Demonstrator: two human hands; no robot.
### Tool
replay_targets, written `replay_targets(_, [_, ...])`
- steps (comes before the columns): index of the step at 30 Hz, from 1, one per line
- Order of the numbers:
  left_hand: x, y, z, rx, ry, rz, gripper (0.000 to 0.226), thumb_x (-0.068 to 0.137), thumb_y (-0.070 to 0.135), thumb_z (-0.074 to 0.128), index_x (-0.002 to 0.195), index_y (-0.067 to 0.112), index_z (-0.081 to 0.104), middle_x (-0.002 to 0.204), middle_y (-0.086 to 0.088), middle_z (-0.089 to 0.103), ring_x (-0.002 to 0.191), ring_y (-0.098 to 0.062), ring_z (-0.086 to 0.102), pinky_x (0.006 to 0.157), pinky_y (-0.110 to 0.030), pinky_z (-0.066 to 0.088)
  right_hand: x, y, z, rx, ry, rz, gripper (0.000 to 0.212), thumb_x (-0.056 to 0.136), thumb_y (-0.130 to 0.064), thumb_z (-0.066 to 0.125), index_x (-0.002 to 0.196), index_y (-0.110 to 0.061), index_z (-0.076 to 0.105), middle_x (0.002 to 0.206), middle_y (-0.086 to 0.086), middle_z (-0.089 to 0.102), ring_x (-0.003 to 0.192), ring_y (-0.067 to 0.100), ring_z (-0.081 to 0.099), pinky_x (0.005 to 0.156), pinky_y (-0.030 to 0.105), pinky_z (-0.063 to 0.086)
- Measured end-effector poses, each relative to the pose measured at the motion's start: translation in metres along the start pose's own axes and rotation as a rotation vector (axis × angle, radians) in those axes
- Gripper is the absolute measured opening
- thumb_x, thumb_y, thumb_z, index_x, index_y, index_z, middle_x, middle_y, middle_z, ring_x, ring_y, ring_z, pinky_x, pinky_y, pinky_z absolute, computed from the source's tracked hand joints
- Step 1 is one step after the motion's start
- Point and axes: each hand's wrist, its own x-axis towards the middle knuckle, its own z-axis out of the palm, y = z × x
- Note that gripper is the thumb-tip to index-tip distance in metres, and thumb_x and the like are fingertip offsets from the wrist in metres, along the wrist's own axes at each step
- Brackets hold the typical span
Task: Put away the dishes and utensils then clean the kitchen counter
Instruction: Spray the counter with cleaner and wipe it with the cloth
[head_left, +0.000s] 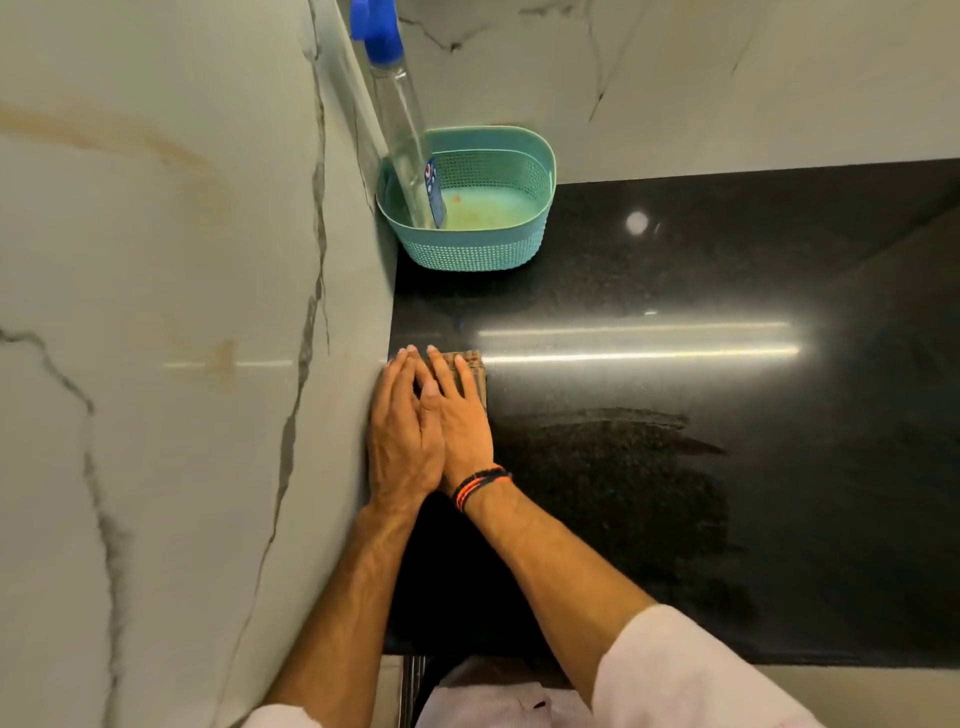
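Two flat hands (431, 431) atop brown folded cloth (475, 371)

Home kitchen, corner of worktop. Polished black speckled stone counter (727, 467) meets glossy white marble-look wall panels (156, 312) with grey veins at left and rear. Teal perforated plastic basket (524, 249) sits in corner, holding clear spray bottle (410, 150) with blue trigger head. Damp wipe streak visible on counter surface. Domestic scale throughout.

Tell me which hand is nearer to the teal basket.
Right, narrowly. The right hand lies flat on the folded cloth, below the teal basket. The left hand overlaps it on the wall side, set slightly further from the basket.
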Motion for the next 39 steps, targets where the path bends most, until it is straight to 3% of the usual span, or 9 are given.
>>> replay_targets(3, [0.005, -0.002, 0.008, -0.027, 0.007, 0.015, 0.061, 0.1, 0.044, 0.032, 0.144, 0.003, 0.045, 0.152, -0.007, 0.043, 0.143, -0.014, 0.034, 0.119, -0.036, 0.028, -0.007, 0.022, -0.006, 0.06, 0.056, -0.031, 0.056, 0.099, -0.039, 0.031, 0.153, -0.022, 0.037, 0.161, 0.001, 0.031, 0.15, 0.025, 0.023, 0.124, 0.046, 0.012])
replay_targets(6, [0.004, -0.008, 0.012, 0.047, -0.029, 0.024, 0.061, 0.1, 0.044, 0.031, 0.143, 0.003, 0.047, 0.153, -0.007, 0.041, 0.145, -0.018, 0.031, 0.119, -0.043, 0.026, -0.026, 0.065, -0.021, 0.059, 0.127, 0.102, 0.061, 0.093, -0.051, 0.042, 0.149, -0.027, 0.043, 0.159, 0.004, 0.035, 0.147, 0.027, 0.03, 0.121, 0.049, 0.015])
replay_targets(13, [-0.003, -0.017, 0.021, 0.275, -0.051, 0.092, 0.056, 0.097, 0.04, 0.041, 0.142, 0.006, 0.048, 0.154, -0.006, 0.04, 0.146, -0.022, 0.028, 0.122, -0.04, 0.021, -0.088, 0.191, -0.051, -0.087, 0.069, 0.398, 0.067, 0.094, -0.058, 0.028, 0.154, -0.028, 0.032, 0.162, 0.003, 0.027, 0.149, 0.027, 0.023, 0.122, 0.048, 0.011])
replay_targets(15, [-0.003, -0.012, 0.019, 0.158, -0.009, 0.07, 0.052, 0.098, 0.034, 0.042, 0.141, 0.006, 0.05, 0.151, -0.005, 0.044, 0.145, -0.019, 0.032, 0.121, -0.039, 0.025, -0.085, 0.188, -0.05, -0.092, 0.095, 0.43, 0.068, 0.093, -0.057, 0.032, 0.154, -0.027, 0.033, 0.163, 0.004, 0.024, 0.15, 0.028, 0.022, 0.122, 0.049, 0.012])
replay_targets(19, [0.004, 0.002, 0.011, -0.182, 0.148, -0.075, 0.044, 0.1, 0.022, 0.044, 0.139, 0.001, 0.051, 0.147, -0.006, 0.048, 0.138, -0.011, 0.041, 0.113, -0.016, 0.028, -0.053, 0.122, -0.038, -0.045, 0.186, 0.268, 0.067, 0.09, -0.055, 0.043, 0.151, -0.027, 0.04, 0.161, 0.007, 0.029, 0.146, 0.033, 0.028, 0.122, 0.049, 0.011])
replay_targets(25, [0.019, 0.005, 0.009, -0.251, 0.14, -0.032, 0.053, 0.1, 0.031, 0.037, 0.139, -0.003, 0.049, 0.148, -0.01, 0.047, 0.139, -0.015, 0.042, 0.114, -0.022, 0.031, 0.045, 0.018, -0.015, -0.072, 0.151, 0.042, 0.057, 0.094, -0.042, 0.034, 0.144, -0.022, 0.05, 0.148, 0.005, 0.048, 0.133, 0.035, 0.045, 0.114, 0.054, 0.029])
replay_targets(30, [0.028, 0.005, 0.012, -0.151, 0.113, 0.018, 0.054, 0.099, 0.03, 0.039, 0.142, -0.002, 0.046, 0.151, -0.01, 0.043, 0.141, -0.017, 0.039, 0.116, -0.031, 0.033, 0.061, 0.027, -0.012, -0.1, 0.131, -0.005, 0.056, 0.093, -0.039, 0.032, 0.143, -0.024, 0.05, 0.144, 0.003, 0.051, 0.129, 0.032, 0.048, 0.114, 0.05, 0.027])
replay_targets(36, [0.05, 0.002, 0.02, -0.042, 0.066, -0.018, 0.057, 0.099, 0.039, 0.038, 0.14, 0.0, 0.049, 0.149, -0.009, 0.046, 0.139, -0.017, 0.041, 0.116, -0.023, 0.029, 0.065, 0.069, -0.029, 0.09, 0.208, 0.098, 0.061, 0.088, -0.052, 0.047, 0.14, -0.022, 0.053, 0.144, 0.006, 0.048, 0.132, 0.034, 0.04, 0.118, 0.05, 0.02])
replay_targets(39, [0.047, 0.0, 0.027, 0.07, 0.022, -0.022, 0.055, 0.098, 0.04, 0.041, 0.138, 0.003, 0.052, 0.148, -0.006, 0.047, 0.141, -0.021, 0.038, 0.118, -0.032, 0.027, 0.043, 0.109, -0.037, 0.062, 0.232, 0.157, 0.062, 0.088, -0.053, 0.046, 0.142, -0.022, 0.052, 0.145, 0.008, 0.048, 0.135, 0.033, 0.039, 0.118, 0.05, 0.02])
